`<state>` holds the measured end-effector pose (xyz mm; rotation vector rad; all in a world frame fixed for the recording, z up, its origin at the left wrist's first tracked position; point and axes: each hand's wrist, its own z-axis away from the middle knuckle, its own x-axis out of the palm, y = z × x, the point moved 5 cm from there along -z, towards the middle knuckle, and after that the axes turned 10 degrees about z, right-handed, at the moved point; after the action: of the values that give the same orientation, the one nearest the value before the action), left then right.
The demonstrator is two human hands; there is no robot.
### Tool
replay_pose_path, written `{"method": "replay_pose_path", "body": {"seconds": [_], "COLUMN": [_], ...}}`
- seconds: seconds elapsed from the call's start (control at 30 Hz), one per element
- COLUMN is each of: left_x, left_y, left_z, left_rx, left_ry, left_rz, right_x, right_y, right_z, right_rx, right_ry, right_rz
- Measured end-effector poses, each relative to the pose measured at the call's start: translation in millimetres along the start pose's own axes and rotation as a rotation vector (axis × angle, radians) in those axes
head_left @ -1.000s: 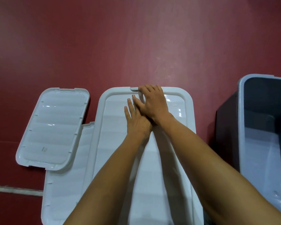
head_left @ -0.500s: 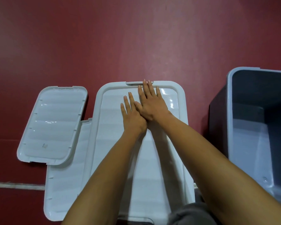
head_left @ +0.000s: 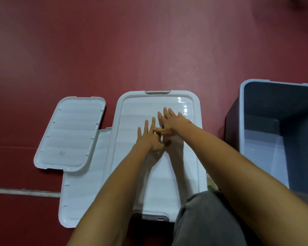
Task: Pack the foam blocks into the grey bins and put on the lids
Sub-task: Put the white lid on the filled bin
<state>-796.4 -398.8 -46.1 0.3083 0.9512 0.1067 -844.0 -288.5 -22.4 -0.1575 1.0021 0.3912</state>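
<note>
A white lid (head_left: 132, 121) is sitting on top of a bin in the middle of the red floor (head_left: 149, 41), its long side running away from the person. The lid is glossy, with rounded corners, a raised rim and shallow ribs crossing its recessed panel. Light is glinting off its far right corner. A grey latch (head_left: 157, 92) is showing at the middle of its far edge, and another grey latch (head_left: 155, 217) is peeking out under its near edge.

Both hands are lying on the panel towards the far half. The left hand (head_left: 148, 137) is resting flat, fingers straight and slightly spread, gripping nothing. The right hand (head_left: 172, 125) is lying just beside it and a little farther out, fingers also straight and unclenched. The thumbs are meeting between them.

To the left, two loose lids of the same white ribbed kind are lying underside up. The upper loose lid (head_left: 69, 134) is tilting across the far corner of the lower loose lid (head_left: 84, 189), which is touching the covered bin's left side.

To the right, an open grey bin (head_left: 242, 121) is standing apart, with dark outer walls and a paler inside.

A knee in grey cloth (head_left: 203, 219) is showing at the near edge.
</note>
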Motion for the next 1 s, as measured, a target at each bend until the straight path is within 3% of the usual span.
{"method": "replay_pose_path", "body": {"seconds": [0.37,0.63,1.0], "left_x": [11.5,-24.9,-46.0], "left_y": [5.6,-0.7,-22.6], "left_z": [98.3,154.2,215.3], "left_rx": [0.025,-0.004,-0.030], "left_ry": [-0.303,-0.119,0.019], "left_rz": [0.050,0.052,0.040], "right_x": [2.1,-41.0,-42.5], "right_y": [-32.3,-69.0,-136.2], "right_z": [92.1,153.6,195.6], "right_rx": [-0.045,-0.051,0.010], "right_ry": [-0.491,-0.149,-0.009], "right_rz": [0.193,0.348,0.251]}}
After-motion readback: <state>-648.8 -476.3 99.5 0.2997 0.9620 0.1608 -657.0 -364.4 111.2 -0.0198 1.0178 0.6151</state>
